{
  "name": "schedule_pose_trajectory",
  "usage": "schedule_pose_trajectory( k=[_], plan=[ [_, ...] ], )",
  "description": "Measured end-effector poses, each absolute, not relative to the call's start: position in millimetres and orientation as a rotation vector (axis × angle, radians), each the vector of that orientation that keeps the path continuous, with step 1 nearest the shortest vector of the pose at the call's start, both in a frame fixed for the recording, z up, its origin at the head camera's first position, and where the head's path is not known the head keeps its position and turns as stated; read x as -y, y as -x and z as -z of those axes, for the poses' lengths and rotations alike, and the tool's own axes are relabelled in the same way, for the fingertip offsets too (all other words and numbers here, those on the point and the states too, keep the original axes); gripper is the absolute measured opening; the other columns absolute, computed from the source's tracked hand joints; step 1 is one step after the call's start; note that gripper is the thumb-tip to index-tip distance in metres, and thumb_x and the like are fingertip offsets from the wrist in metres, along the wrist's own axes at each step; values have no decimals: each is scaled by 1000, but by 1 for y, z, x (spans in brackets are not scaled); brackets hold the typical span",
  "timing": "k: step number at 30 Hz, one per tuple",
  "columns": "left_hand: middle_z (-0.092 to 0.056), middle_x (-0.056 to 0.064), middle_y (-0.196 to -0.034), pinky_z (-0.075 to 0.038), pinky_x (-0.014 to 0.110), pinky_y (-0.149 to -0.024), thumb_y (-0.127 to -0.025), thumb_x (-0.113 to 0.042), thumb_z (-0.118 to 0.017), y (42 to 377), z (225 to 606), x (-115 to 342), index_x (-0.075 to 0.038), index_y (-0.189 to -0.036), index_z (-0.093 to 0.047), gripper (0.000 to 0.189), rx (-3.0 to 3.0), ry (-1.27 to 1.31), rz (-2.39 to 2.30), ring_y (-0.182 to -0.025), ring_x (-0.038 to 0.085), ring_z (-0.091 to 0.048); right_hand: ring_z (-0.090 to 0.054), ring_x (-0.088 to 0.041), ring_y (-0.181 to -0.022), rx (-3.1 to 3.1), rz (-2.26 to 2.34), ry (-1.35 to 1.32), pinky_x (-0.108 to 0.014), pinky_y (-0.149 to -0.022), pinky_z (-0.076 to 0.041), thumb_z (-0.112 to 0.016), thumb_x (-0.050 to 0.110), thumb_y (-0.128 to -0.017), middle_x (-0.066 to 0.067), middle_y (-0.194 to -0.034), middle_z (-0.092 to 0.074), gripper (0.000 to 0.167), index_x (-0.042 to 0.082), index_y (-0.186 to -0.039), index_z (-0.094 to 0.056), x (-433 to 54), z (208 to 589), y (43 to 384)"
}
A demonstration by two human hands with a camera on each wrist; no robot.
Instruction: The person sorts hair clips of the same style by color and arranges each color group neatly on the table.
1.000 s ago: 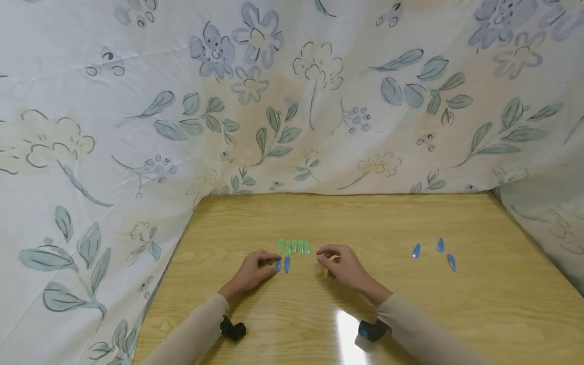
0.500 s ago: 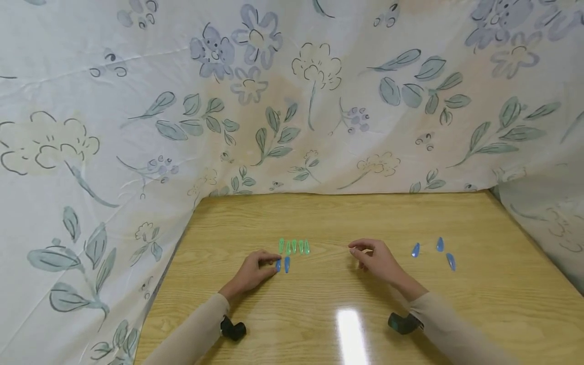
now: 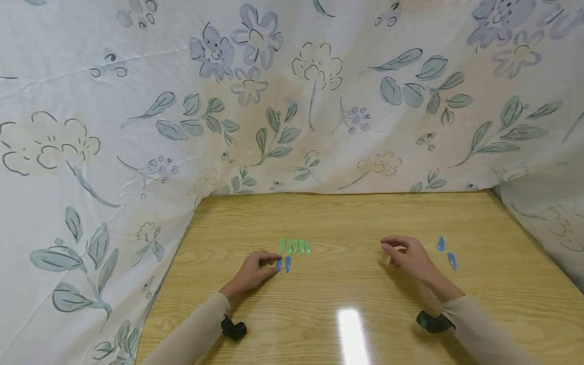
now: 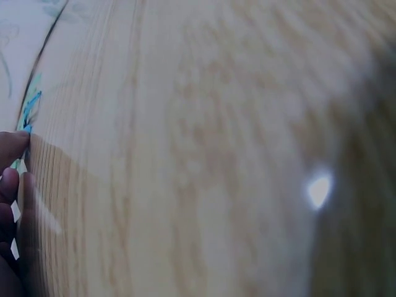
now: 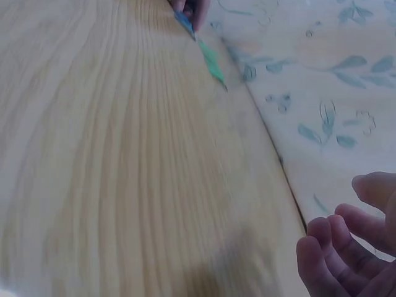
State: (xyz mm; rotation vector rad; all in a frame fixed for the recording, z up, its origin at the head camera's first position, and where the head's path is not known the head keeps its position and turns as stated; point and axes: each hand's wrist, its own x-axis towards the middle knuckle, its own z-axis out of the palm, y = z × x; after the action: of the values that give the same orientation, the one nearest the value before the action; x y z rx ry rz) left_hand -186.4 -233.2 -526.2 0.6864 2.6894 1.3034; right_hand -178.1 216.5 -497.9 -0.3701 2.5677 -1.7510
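Observation:
My left hand point(image 3: 256, 268) rests at the left of the table, thumb and forefinger pinching a small teardrop-shaped blue hair clip point(image 3: 279, 265). Just right of it lies a second blue hair clip point(image 3: 288, 264). Behind these two, several green hair clips point(image 3: 295, 246) form a side-by-side row. Over on the right, my right hand point(image 3: 406, 256) hovers above the table with loosely bent fingers and holds nothing; its fingers point(image 5: 334, 247) show bare in the right wrist view. Beyond that hand lie two more blue hair clips point(image 3: 441, 244); a third one there is hidden behind the hand.
The wooden table point(image 3: 328, 299) reaches back to a floral cloth point(image 3: 337, 142) that hangs behind it and along both sides. A bright light reflection point(image 3: 351, 334) shows near its front. Each wrist wears a black camera point(image 3: 234, 328).
My right hand has moved right, from beside the green row toward the separate blue hair clips, and now covers one of them. The left hand has stayed put on its blue hair clip.

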Motion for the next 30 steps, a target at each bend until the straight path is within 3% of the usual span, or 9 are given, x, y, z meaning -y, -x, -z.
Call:
schedule_pose_trajectory(
  k=[6,13,18,22,25,30],
  plan=[
    [-66,2,-112,-49,39,-89,-93,-12,-72,187,526,233,-8,-124,-71,31,-2696,-686,-1305,-100,21,-60,-64,-26,-63,-2718,1668,318,-34,-53,-54,-59,20,-103,-24,-109,-61,38,-10,-127,-61,-246,506,178],
    [-66,1,-110,-49,38,-89,-93,-13,-72,187,529,234,-8,-123,-72,30,-2694,-676,-1292,-99,20,-59,-66,-19,-67,-2831,1624,278,-31,-54,-54,-57,16,-104,-30,-116,-60,36,-12,-126,-60,-275,516,167],
    [-66,2,-109,-49,40,-90,-93,-13,-73,186,530,233,-7,-124,-71,31,-2691,-677,-1310,-99,22,-59,-70,-36,-89,-2937,1446,184,-29,-62,-53,-59,19,-103,-30,-116,-63,36,-10,-124,-62,-283,520,163],
    [-66,2,-106,-47,41,-89,-93,-13,-73,186,531,233,-6,-123,-71,31,-2689,-679,-1329,-98,23,-58,-62,-52,-104,-2990,1368,154,-46,-75,-55,-62,16,-101,-30,-113,-65,34,-10,-122,-65,-284,522,164],
    [-66,1,-105,-45,40,-89,-94,-13,-72,185,530,233,-7,-124,-71,31,-2692,-673,-1318,-98,22,-58,-59,-55,-106,-3008,1359,166,-61,-82,-51,-63,13,-99,-31,-113,-65,32,-10,-121,-66,-282,523,166],
    [-66,0,-106,-45,40,-90,-94,-13,-71,184,529,233,-7,-124,-71,31,-2694,-668,-1303,-99,21,-58,-55,-57,-112,-3019,1339,176,-68,-92,-41,-62,15,-100,-31,-111,-66,31,-10,-118,-67,-279,525,171]
  ],
)
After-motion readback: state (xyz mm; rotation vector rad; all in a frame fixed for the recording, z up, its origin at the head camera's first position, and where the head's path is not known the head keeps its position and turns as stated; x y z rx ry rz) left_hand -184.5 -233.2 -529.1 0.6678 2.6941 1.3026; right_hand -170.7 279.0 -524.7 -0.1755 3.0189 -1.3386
